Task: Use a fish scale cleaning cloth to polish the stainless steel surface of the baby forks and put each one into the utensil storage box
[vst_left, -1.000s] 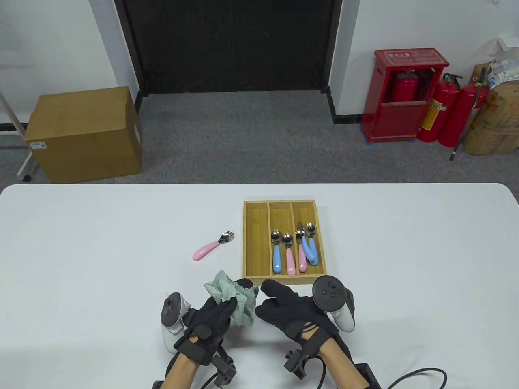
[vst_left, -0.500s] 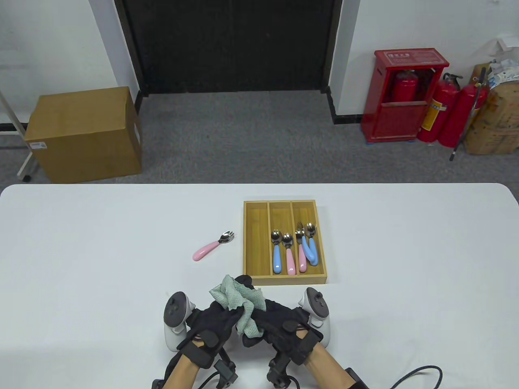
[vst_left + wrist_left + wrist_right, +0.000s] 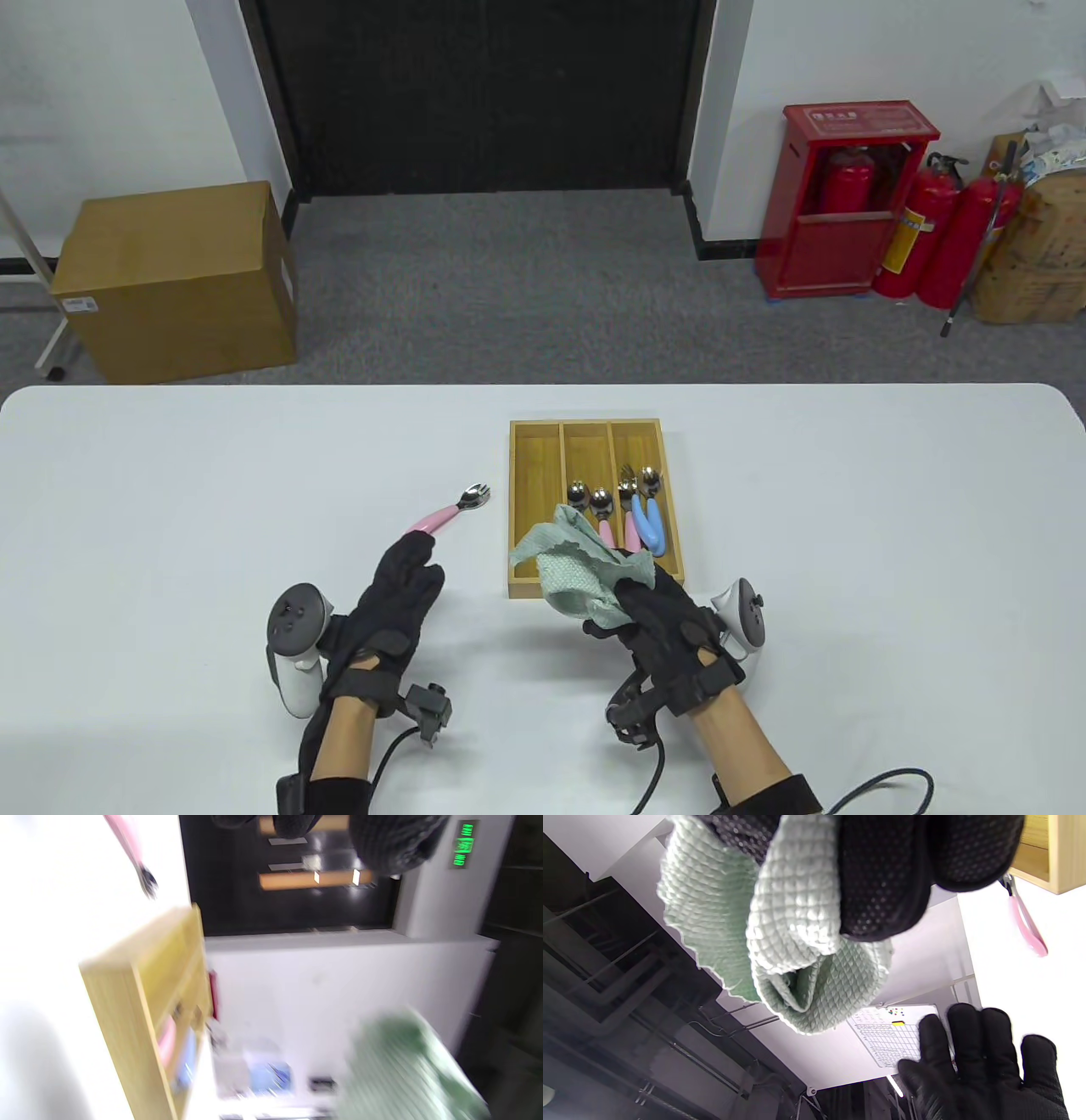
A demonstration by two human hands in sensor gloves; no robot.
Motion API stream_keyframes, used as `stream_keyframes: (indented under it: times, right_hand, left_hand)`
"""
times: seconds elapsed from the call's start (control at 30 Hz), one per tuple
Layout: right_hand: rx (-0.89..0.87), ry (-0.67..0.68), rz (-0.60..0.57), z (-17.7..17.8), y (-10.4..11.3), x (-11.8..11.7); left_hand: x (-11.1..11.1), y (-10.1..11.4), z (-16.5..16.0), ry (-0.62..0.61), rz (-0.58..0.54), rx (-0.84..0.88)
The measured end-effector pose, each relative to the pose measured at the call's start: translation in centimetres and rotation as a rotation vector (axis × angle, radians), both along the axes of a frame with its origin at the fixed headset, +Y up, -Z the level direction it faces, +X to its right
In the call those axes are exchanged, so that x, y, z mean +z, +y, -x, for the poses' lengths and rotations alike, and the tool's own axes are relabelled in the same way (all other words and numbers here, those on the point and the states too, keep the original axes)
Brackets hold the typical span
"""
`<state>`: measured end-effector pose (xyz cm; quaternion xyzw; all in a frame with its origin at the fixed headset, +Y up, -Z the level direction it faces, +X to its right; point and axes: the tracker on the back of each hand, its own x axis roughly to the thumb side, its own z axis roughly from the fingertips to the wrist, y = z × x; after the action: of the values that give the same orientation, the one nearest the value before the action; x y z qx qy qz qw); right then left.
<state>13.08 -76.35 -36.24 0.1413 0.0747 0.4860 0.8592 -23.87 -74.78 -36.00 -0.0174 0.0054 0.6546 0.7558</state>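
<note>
gripping cloth [image 3: 577, 567], right hand [image 3: 657, 607]; left hand [image 3: 394, 594] near pink fork [image 3: 448, 511]

Bare white table [image 3: 212, 509] lies open around the pink-handled fork [image 3: 448, 512], whose right side is walled by the wooden storage box [image 3: 517, 509], its near end overhung by the green cloth [image 3: 577, 567].

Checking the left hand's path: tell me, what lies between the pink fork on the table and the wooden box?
Nothing: in the table view only bare white table separates the pink fork from the wooden box.
</note>
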Motion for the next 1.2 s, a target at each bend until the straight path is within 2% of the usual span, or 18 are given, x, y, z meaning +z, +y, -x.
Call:
stream_keyframes:
  times: [0.03,0.13,0.23,0.3,0.37,0.57,0.73,0.87,0.97,1.07,1.2]
  right_hand:
    - [-0.004,-0.008,-0.008,-0.2,0.0,-0.1]
    - [-0.010,-0.017,0.000,-0.6,0.0,-0.3]
    - [-0.006,-0.034,0.015,-0.8,-0.5,-0.6]
    - [-0.005,-0.042,0.031,-1.1,-1.1,-0.7]
    - [-0.007,-0.060,0.046,-1.4,-1.4,-0.7]
    - [-0.030,-0.066,0.033,-2.2,-1.3,-0.7]
    - [-0.032,-0.065,0.021,-2.6,-1.1,-0.4]
    - [-0.024,-0.068,0.019,-2.8,-1.1,-0.4]
    - [-0.017,-0.067,0.020,-2.9,-1.1,-0.4]
    - [-0.013,-0.066,0.028,-2.9,-1.2,-0.5]
    - [0.003,-0.061,0.034,-2.7,-1.4,-0.5]
  left_hand:
    - [-0.6,0.6,0.7,0.051,0.016,-0.134]
    - [-2.3,2.3,1.2,0.090,0.056,-0.491]
    - [-4.6,3.4,0.1,0.062,0.100,-0.852]
    - [-6.0,3.7,-0.9,0.044,0.112,-1.043]
    - [-7.3,3.5,-2.0,0.035,0.126,-1.165]
    - [-10.0,1.2,-4.3,0.032,0.269,-1.187]
    - [-11.4,-1.5,-4.8,0.064,0.375,-1.303]
    - [-11.7,-3.0,-4.6,0.104,0.397,-1.258]
    - [-11.9,-3.3,-4.3,0.090,0.437,-1.246]
    - [-12.0,-3.3,-3.9,0.097,0.439,-1.236]
    - [-11.4,-3.3,-3.2,0.053,0.390,-1.140]
